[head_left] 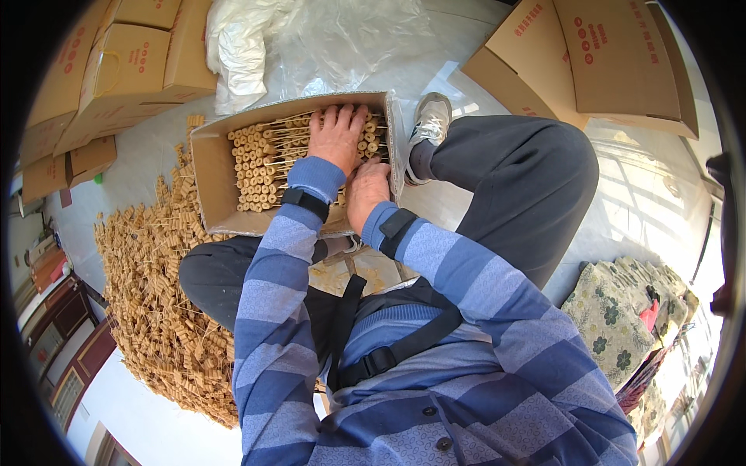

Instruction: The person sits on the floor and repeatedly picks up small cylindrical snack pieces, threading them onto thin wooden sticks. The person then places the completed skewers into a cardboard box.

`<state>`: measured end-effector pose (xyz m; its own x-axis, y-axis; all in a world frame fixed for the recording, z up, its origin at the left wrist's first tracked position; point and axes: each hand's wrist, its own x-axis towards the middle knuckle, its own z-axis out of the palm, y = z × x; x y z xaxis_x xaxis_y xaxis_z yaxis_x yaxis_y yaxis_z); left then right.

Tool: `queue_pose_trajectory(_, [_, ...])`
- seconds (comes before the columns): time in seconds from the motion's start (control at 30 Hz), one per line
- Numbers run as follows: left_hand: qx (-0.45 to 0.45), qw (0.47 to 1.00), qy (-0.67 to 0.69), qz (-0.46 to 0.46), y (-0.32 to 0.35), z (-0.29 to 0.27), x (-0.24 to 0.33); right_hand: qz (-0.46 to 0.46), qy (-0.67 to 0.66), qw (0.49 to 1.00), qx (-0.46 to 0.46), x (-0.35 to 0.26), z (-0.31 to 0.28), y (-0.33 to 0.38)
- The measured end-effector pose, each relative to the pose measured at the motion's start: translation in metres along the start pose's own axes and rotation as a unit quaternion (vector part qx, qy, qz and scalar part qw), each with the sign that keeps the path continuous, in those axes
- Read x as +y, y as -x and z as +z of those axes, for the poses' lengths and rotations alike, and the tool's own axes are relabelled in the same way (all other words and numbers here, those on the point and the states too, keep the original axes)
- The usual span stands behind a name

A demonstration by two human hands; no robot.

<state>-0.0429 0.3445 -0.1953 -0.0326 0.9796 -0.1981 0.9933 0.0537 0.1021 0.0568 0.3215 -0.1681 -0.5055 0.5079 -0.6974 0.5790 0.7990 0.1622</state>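
Note:
An open cardboard box [213, 186] stands in front of me, holding packed skewers [256, 167]: thin sticks with tan, tube-like pieces that have holes in their ends. The tan ends line the left side and also show at the upper right, with bare sticks across the middle. My left hand [336, 138] lies on top of the skewers toward the far right side, fingers stretched out and slightly apart. Just nearer and to the right, my right hand [367, 193] rests over the near right part of the box. Its fingers reach down onto the skewers, their tips partly hidden.
A large heap of loose skewers [163, 295] covers the floor at left. Stacked cartons [128, 66] stand far left, an open carton [544, 62] far right. Clear plastic sheeting [318, 43] lies behind the box. My legs flank it; a patterned cloth [614, 318] sits at right.

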Motion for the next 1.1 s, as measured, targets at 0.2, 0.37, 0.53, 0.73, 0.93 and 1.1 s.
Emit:
queue_pose_trajectory(0.2, [-0.010,1.000,0.026,0.000,0.000,-0.006,-0.001,-0.031,-0.013,0.999,-0.032,0.007,-0.006,-0.001])
queue_pose_trajectory(0.37, [0.034,0.998,0.047,0.015,0.013,-0.023,-0.004,-0.021,0.005,1.000,-0.006,0.007,-0.005,0.000])
queue_pose_trajectory(0.53, [-0.013,0.996,0.083,-0.014,0.024,-0.030,-0.009,0.003,0.009,0.997,0.076,0.005,0.001,0.010])
queue_pose_trajectory(0.73, [-0.060,0.995,0.073,0.035,0.012,-0.017,-0.003,-0.036,-0.006,0.999,-0.016,0.008,-0.002,0.000])
queue_pose_trajectory(0.93, [0.007,0.995,0.095,0.017,0.009,-0.016,-0.004,-0.016,-0.048,0.992,0.113,0.011,0.011,0.001])
queue_pose_trajectory(1.1, [0.064,0.994,0.080,0.050,0.003,-0.007,-0.001,-0.013,-0.078,0.988,0.131,0.011,0.011,0.001])
